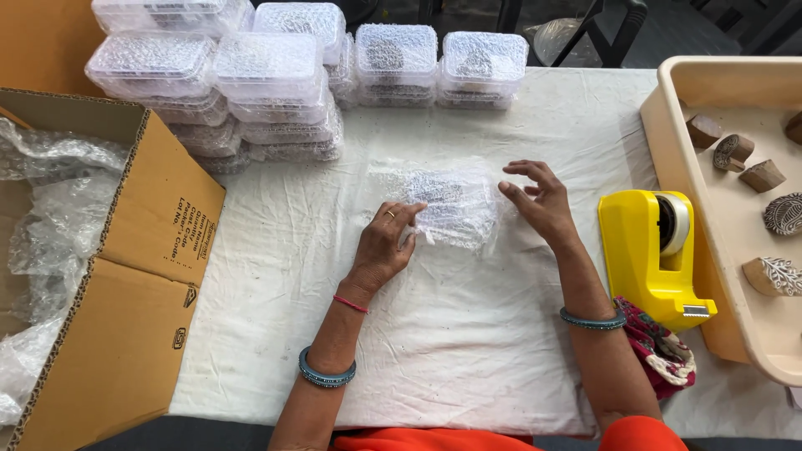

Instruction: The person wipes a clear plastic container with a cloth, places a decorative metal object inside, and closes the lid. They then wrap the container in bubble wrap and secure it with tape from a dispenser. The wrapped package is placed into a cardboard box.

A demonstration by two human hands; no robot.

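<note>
At the middle of the cloth-covered bench [468, 351], a bubble-wrapped parcel [455, 205] lies between a person's two hands, with bare white cloth open toward the near edge. The left hand [386, 242] presses its fingers on the parcel's left end, its grip closed on the wrap; the right hand [541, 200] hovers at the right end, fingers spread and holding nothing. Stacked clear plastic boxes [276, 75] crowd the far edge. An open cardboard carton [142, 276] with crumpled plastic film hems in the left side; a yellow tape dispenser [647, 250] and a beige tray [668, 134] of carved wooden blocks [735, 152] line the right.
</note>
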